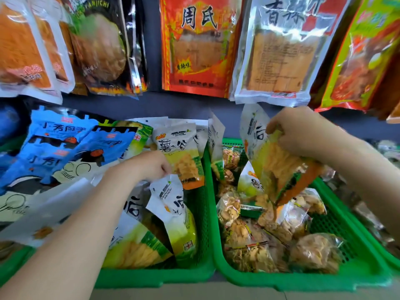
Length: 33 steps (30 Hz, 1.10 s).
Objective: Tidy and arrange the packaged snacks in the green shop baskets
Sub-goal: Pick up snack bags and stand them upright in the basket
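Two green baskets stand side by side. The left basket (201, 215) holds white-and-yellow chip packets and blue packets (65, 144). My left hand (151, 165) pinches the top corner of one white-and-yellow packet (173, 213) lying in that basket. Over the right basket (346, 276), my right hand (303, 131) grips a matching white-and-yellow packet (279, 169) and holds it up, tilted. Beneath it lie several clear bags of brown snacks (255, 241) and another white-and-yellow packet (249, 182).
Large snack packets hang on the wall above: an orange-red one (197, 46), a clear-fronted white one (283, 53), dark ones (101, 44) at left, a green-edged one (365, 53) at right. A third green basket rim (389, 252) shows at far right.
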### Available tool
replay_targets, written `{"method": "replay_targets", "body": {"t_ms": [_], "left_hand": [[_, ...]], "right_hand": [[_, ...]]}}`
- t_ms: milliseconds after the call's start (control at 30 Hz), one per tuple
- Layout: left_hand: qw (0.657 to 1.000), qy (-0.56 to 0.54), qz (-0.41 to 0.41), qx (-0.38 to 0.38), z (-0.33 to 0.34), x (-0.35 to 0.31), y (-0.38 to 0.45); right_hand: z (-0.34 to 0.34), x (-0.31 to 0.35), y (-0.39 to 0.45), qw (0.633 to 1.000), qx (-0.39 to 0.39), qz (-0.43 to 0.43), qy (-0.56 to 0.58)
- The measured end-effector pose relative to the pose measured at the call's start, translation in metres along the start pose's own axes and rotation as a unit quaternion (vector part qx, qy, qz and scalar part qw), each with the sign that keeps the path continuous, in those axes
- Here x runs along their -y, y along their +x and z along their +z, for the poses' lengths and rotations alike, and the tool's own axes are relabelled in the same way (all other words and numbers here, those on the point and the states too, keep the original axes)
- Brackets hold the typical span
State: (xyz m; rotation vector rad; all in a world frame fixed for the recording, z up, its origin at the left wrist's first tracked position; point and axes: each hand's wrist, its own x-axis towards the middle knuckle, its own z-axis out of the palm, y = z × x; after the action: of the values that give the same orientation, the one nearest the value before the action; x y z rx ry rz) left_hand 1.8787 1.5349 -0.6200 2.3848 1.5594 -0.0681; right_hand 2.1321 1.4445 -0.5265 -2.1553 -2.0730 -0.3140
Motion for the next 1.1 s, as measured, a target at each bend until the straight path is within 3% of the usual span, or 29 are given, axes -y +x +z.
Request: {"method": "replay_targets", "body": {"t_ms": [133,300,400,533,633,700,767,867,933,1100], "left_hand": [[1.000,0.016,0.018,0.007,-0.004,0.004,-0.001],[0.999,-0.016,0.045,0.015,-0.019,0.003,-0.021],[0.997,-0.043,0.052,0.028,-0.026,0.001,-0.032],[0.996,-0.054,0.064,0.043,-0.024,0.005,-0.034],[0.997,-0.068,0.031,0.023,-0.022,0.010,-0.037],[0.996,-0.082,0.017,0.013,-0.021,0.013,-0.038],[0.997,-0.074,0.004,0.001,-0.018,0.013,-0.037],[0.998,-0.063,-0.002,-0.007,-0.012,0.008,-0.033],[0.998,-0.064,-0.003,0.007,-0.009,0.006,-0.031],[0.998,-0.059,-0.010,0.031,-0.012,0.012,-0.033]], "right_hand": [[-0.049,0.017,-0.032,0.997,-0.028,-0.077,-0.001],[-0.039,0.044,-0.027,0.979,-0.024,-0.193,0.059],[-0.006,0.066,-0.001,0.973,-0.077,-0.187,0.112],[0.056,0.098,0.036,0.950,-0.152,-0.118,0.244],[0.102,0.108,0.048,0.945,-0.066,-0.038,0.317],[0.125,0.103,0.048,0.959,-0.035,-0.020,0.282],[0.138,0.096,0.046,0.972,-0.042,-0.065,0.222],[0.153,0.094,0.045,0.976,0.067,-0.196,0.065],[0.162,0.096,0.049,0.973,0.107,-0.203,-0.004],[0.161,0.106,0.075,0.976,0.108,-0.166,0.089]]}}
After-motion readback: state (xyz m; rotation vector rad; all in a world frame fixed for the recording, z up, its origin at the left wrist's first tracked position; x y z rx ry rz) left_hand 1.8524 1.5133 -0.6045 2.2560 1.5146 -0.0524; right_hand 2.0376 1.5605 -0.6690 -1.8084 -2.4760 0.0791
